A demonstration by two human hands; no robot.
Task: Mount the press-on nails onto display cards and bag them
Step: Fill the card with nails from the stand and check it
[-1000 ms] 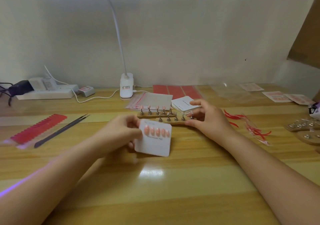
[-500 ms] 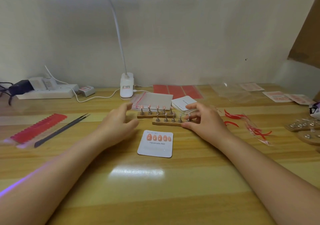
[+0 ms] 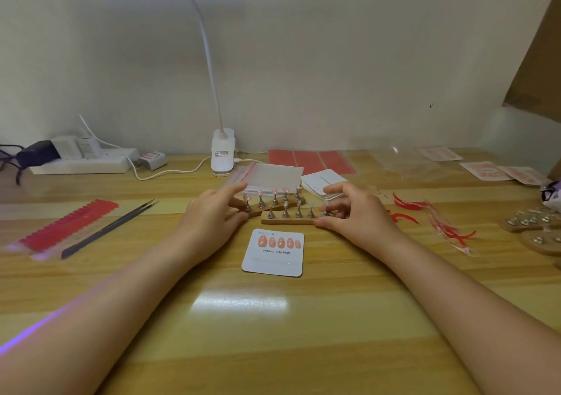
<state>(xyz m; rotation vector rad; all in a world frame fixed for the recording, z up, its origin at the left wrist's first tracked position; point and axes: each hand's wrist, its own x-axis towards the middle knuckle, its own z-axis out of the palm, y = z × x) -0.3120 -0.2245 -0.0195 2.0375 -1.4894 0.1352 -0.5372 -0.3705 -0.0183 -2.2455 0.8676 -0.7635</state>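
Observation:
A white display card [image 3: 273, 258] printed "Handmade Nail" lies flat on the table with a row of several pink nails [image 3: 278, 242] along its top. Just behind it stand two wooden nail stands with metal pegs carrying nails. My left hand [image 3: 212, 215] grips the left end of the rear stand [image 3: 280, 202], thumb in front and fingers over the top. My right hand [image 3: 352, 215] pinches the right end of the front stand [image 3: 288, 221], thumb on its front edge. A stack of clear bags [image 3: 273, 176] and a stack of blank cards [image 3: 320, 179] lie behind the stands.
Tweezers [image 3: 109, 227] and a red strip [image 3: 69, 224] lie at the left. Behind are a lamp base [image 3: 223, 154], a power strip [image 3: 82, 160] and red adhesive sheets [image 3: 312, 160]. Peeled red backings [image 3: 440, 224], more stands [image 3: 531, 221] and bagged cards [image 3: 485, 169] sit at the right.
My left hand laid the card down on the table and moved forward to the rear stand. My right hand stayed at the front stand's right end.

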